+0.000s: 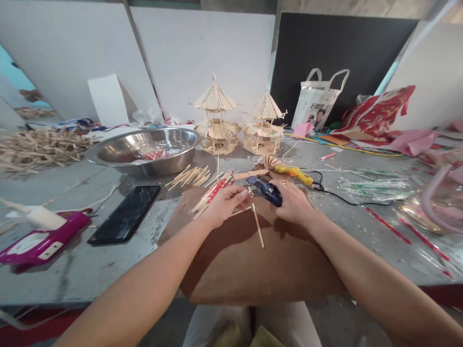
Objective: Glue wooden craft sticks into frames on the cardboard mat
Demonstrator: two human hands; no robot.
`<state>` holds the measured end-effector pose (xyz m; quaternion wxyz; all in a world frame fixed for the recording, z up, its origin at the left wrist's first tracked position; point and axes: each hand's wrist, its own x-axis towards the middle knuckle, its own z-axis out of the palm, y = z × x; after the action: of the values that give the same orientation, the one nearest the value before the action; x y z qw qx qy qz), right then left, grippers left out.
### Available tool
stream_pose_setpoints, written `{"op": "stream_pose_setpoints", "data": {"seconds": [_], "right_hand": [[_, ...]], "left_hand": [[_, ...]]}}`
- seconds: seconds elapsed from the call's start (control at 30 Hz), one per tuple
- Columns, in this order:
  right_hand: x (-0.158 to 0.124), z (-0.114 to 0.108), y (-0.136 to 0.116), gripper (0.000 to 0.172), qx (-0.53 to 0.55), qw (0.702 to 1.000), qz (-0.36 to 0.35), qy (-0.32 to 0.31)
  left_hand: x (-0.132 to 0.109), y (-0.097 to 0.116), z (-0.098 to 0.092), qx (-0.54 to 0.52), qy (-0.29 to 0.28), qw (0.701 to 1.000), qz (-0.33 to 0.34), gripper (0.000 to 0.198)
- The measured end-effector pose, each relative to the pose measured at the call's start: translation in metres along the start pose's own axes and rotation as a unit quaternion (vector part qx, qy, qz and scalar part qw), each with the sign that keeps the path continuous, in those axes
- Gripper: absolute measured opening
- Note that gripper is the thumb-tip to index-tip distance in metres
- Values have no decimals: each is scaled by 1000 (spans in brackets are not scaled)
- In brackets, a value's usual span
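Note:
My right hand (pixel 294 200) is wrapped round a dark blue hand cutter (pixel 265 189), its head pointing left toward my other hand. My left hand (pixel 229 202) is closed in a pinch, thumb and fingertips together, on a thin wooden stick (pixel 249 192) right at the cutter's head; only a short piece of it shows. Just below the fingertips, another pale stick (pixel 258 226) lies on the brown board (pixel 253 270). A bundle of sticks with red and white paper wrappers (pixel 217 190) lies behind my left hand.
Two stick-built pagodas (pixel 219 130) stand at the back. Left are a steel basin (pixel 144 166), loose sticks (pixel 191 176), a black phone (pixel 125 215) and a magenta glue gun (pixel 47 241). A yellow-handled tool (pixel 294 174) with a black cord lies beyond my right hand, near plastic wrappers (pixel 379 185).

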<state>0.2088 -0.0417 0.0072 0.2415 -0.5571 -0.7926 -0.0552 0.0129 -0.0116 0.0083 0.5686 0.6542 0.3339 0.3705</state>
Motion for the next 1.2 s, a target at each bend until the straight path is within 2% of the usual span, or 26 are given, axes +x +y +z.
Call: {"op": "stream_pose_setpoints", "data": {"seconds": [0.27, 0.47, 0.83, 1.2], "right_hand": [[-1, -1, -6, 41, -10, 999, -36, -38], [0, 0, -7, 41, -16, 998, -25, -55], [0, -3, -10, 39, -39, 995, 5, -88], [-1, -4, -10, 32, -48, 995, -9, -89]], "left_hand": [[2, -9, 0, -2, -21, 1000, -5, 31], [1, -5, 2, 14, -36, 999, 12, 30], [-1, 1, 5, 28, -28, 999, 15, 27], [-2, 0, 3, -43, -51, 998, 6, 32]]}}
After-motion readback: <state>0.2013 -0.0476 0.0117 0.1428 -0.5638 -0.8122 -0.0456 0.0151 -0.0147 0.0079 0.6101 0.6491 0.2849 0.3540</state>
